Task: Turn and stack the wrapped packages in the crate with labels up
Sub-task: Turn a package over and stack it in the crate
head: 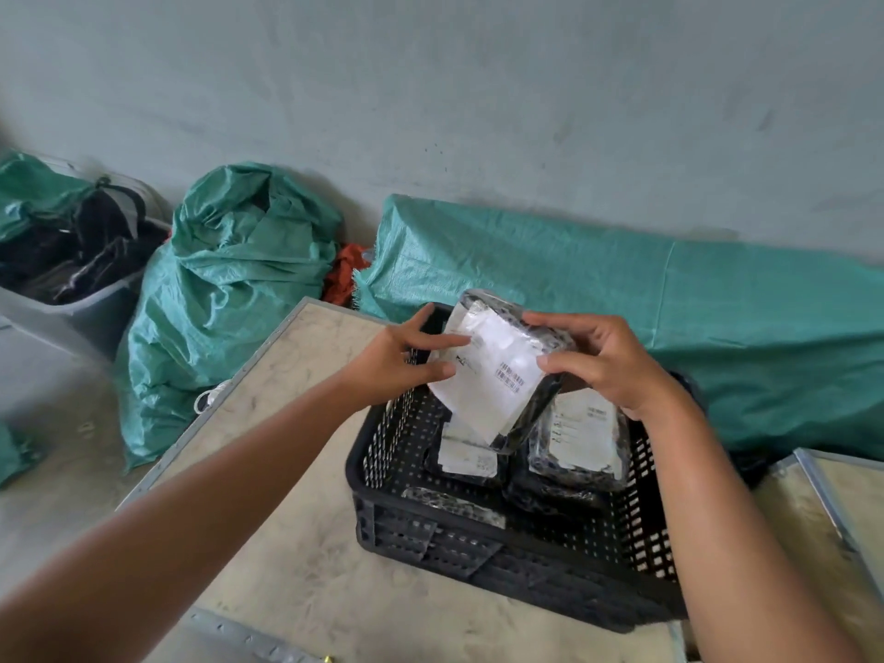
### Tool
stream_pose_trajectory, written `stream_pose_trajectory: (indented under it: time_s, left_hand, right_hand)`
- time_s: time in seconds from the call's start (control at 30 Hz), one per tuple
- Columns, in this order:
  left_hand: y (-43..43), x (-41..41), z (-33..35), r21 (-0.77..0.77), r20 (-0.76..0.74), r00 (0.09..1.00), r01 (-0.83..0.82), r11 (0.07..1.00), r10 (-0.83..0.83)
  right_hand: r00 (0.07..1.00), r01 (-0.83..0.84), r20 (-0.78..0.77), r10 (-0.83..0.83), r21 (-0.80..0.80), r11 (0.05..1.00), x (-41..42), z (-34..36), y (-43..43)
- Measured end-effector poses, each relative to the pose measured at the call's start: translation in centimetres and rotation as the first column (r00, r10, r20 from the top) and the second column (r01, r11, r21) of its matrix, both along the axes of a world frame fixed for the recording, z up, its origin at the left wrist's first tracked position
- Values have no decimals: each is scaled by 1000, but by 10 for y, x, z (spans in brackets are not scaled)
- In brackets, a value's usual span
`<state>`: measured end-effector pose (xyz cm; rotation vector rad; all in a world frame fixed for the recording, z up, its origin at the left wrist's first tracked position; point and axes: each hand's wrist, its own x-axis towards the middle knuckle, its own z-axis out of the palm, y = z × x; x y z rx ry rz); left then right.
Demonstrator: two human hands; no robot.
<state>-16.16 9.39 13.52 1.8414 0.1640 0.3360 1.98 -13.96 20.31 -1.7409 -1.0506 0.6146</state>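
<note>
A black perforated plastic crate (478, 562) stands on a beige table. Above its far side I hold a black wrapped package (497, 370) with a white barcode label facing me, tilted. My left hand (402, 358) pinches its left edge; my right hand (607, 361) grips its right side. Inside the crate, a package with its label up (581, 440) lies at the right, on top of another black package. A second labelled package (466, 454) lies at the middle. A bubble-wrapped package (454, 504) leans at the near wall, no label showing.
The beige table (287, 519) has a metal rim; a second table (842, 509) adjoins at the right. Green woven sacks (225, 299) and a long green bundle (669, 303) sit behind on the floor. A grey bin (71, 289) of dark items stands at the far left.
</note>
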Motion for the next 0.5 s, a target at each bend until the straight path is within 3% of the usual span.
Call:
stream_pose_trajectory:
  time_s: [0.13,0.33,0.5]
  left_hand:
    - [-14,11,10,-165,119,987,126,978,-107]
    - [-27,25,-9,-168,97,995,37,985,-21]
    - [-25,37,-41,-367,9,997,-65,928,73]
  right_hand:
    - [992,-49,-112,58,77,996,27,3,-13]
    - [973,150,-201,-113,179,972,41,-11,-11]
    - [962,159,-243,-127,118,980,48,-48,-12]
